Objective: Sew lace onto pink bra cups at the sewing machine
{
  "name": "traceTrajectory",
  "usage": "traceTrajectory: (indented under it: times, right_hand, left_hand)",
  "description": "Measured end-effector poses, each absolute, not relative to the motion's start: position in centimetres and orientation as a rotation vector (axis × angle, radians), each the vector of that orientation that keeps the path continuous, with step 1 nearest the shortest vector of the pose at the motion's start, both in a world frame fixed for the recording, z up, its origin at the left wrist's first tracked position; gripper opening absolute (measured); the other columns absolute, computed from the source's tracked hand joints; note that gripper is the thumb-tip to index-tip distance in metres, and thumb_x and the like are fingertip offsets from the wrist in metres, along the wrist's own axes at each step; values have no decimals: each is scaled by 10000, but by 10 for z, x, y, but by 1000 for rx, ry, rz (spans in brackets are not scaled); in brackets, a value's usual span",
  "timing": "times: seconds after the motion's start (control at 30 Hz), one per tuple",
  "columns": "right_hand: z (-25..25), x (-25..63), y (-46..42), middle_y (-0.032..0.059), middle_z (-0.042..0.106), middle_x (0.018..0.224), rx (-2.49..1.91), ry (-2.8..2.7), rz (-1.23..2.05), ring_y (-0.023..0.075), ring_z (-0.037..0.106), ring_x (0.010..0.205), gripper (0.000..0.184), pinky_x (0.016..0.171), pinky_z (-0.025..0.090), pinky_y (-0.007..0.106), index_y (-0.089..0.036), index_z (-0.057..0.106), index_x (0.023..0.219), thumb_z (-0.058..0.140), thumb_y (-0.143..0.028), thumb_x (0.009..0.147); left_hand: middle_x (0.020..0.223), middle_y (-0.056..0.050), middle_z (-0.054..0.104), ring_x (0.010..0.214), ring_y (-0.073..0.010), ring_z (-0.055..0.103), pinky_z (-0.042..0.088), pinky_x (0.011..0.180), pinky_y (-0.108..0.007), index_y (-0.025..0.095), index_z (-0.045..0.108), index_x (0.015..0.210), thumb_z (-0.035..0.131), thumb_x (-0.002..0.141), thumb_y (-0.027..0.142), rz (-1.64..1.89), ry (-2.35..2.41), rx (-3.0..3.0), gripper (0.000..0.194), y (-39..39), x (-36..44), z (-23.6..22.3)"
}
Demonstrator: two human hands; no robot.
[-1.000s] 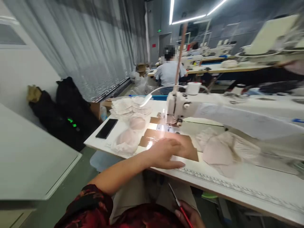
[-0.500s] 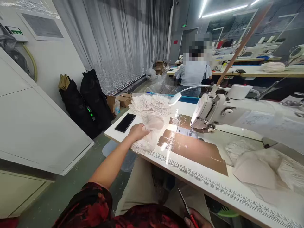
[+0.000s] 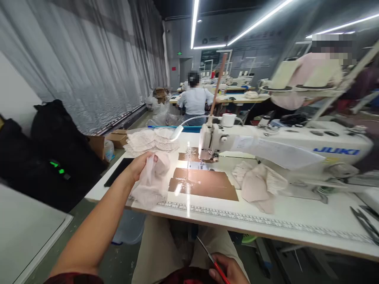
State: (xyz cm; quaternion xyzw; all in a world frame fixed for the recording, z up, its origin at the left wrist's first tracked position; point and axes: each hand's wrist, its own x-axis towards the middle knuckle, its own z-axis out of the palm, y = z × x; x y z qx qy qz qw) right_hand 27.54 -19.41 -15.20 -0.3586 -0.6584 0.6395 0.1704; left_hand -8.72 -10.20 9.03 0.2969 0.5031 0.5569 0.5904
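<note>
My left hand [image 3: 141,165] is closed on the edge of a pale pink sheer garment piece [image 3: 149,185], lifting part of it while the rest hangs and lies on the left of the sewing table. Just behind it rests a pile of cream lace pieces [image 3: 148,140]. Low over my lap, my right hand [image 3: 227,268] is wrapped around a slim pointed metal tool with a red handle [image 3: 219,270]; its tip points up and away, and its exact kind is unclear. The white sewing machine [image 3: 216,138] stands right of my left hand.
Brown plates [image 3: 204,183] surround the needle area, with a printed ruler [image 3: 225,215] along the front edge. More pale fabric [image 3: 259,183] lies under the machine arm. A black phone [image 3: 118,172] lies at left; dark scissors [image 3: 363,223] at far right. Other people sit beyond.
The view has turned to the right. My left hand has raised the pink garment piece off the stack area, gathering it up. My right hand still holds the red-handled tool low.
</note>
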Motion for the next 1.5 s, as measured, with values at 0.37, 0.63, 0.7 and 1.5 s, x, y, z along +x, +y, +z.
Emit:
traceTrajectory:
  times: [0.37, 0.63, 0.7, 1.5]
  right_hand:
    - [-152, 277, -195, -43, 387, 649, -1050, -1894, 1732, 114, 334, 628, 369, 555, 261, 227, -186, 510, 726, 690, -507, 690]
    - [-146, 283, -196, -12, 454, 707, -1016, -1838, 1753, 145, 406, 674, 338, 598, 321, 247, -187, 541, 784, 593, -520, 773]
    - [-147, 284, -196, -14, 447, 706, -1005, -1833, 1765, 143, 404, 675, 332, 598, 323, 246, -185, 538, 782, 613, -507, 761]
    - [-110, 296, -182, 123, 701, 1009, -1050, -2116, 1472, 278, 648, 953, 451, 830, 519, 346, -150, 670, 1105, 619, -467, 789]
  left_hand:
    - [763, -29, 678, 662, -121, 615, 478, 655, -218, 140, 611, 832, 739, 717, 391, 1267, 1011, 1206, 304, -106, -17, 96]
    - [796, -11, 616, 749, -146, 544, 424, 694, -244, 152, 584, 855, 520, 832, 349, 651, 1277, 1643, 208, -135, 3, 20]
    - [806, -10, 616, 769, -159, 536, 401, 706, -254, 166, 584, 846, 490, 830, 315, 626, 1480, 1785, 177, -141, -2, 13]
    - [652, 18, 452, 631, -112, 403, 314, 585, -218, 153, 512, 682, 460, 831, 301, 722, 1298, 1559, 217, -167, -15, 39]
